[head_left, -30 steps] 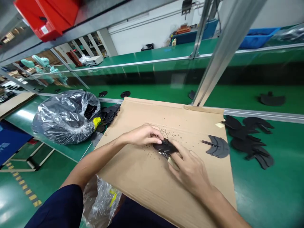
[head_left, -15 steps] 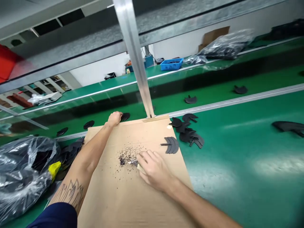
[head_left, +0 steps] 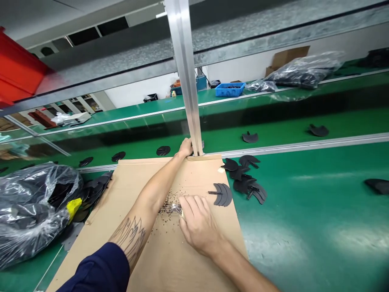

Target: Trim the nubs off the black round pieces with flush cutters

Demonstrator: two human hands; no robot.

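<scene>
My left hand (head_left: 186, 147) reaches over the far edge of the cardboard sheet (head_left: 179, 259), beside the metal post. Its fingertips are hidden behind the post, so I cannot see whether they hold anything. Just left of it, on the green strip, lies a dark fan-shaped piece (head_left: 163, 151). My right hand (head_left: 197, 221) is closed around a small hand tool (head_left: 175, 208) with a shiny metal tip and a pale handle. That tip is over scattered tiny dark bits (head_left: 166, 217) on the cardboard. A grey fan-shaped piece with a stem (head_left: 223, 194) lies beyond my right hand.
An upright metal post (head_left: 189, 81) stands at the cardboard's far edge. Several dark pieces (head_left: 243, 184) are heaped on the green table to the right. A clear plastic bag (head_left: 33, 219) bulges at left. A blue tray (head_left: 230, 90) sits on the far bench.
My left hand has moved right, from beside the dark piece on the strip to the post, leaving that piece behind. My right hand still holds the tool over the bits. The view has shifted.
</scene>
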